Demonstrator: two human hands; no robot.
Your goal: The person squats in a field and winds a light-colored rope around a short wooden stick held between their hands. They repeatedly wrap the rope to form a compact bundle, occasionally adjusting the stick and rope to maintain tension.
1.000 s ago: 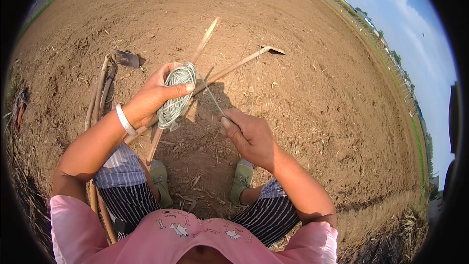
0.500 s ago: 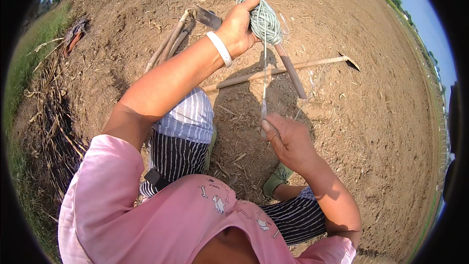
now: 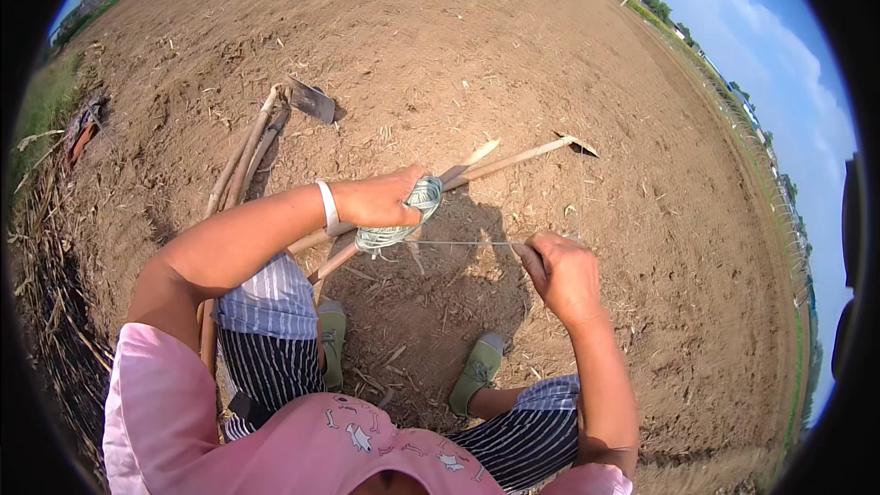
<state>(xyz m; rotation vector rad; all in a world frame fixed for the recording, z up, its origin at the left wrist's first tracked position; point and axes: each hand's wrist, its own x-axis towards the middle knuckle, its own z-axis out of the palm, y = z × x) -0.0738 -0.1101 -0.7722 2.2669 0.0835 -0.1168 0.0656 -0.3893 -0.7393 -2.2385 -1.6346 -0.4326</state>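
Note:
My left hand (image 3: 383,199) is closed around a pale green bundle of cord (image 3: 385,237) wound on a wooden stick (image 3: 337,260). The stick slants from near my left knee up to the right, its pale far end past the bundle. From the bundle a single strand of cord (image 3: 463,243) runs taut to the right. My right hand (image 3: 564,277) grips that strand, thumb pressed against curled fingers; what lies inside the fist is hidden. Beneath the bundle, a long-handled hoe (image 3: 527,156) lies on the soil, its blade at the far right end.
Left of my hands lie more wooden handles (image 3: 240,158), near a hoe blade (image 3: 313,101). Dry stalks (image 3: 55,312) are heaped along the left edge beside grass. My green shoes (image 3: 478,371) stand on tilled soil (image 3: 678,266) strewn with straw bits.
The left hand has come down and left with the bundle, and the stick has swung to the opposite slant. The strand has turned from upright to level. The right hand has shifted slightly right.

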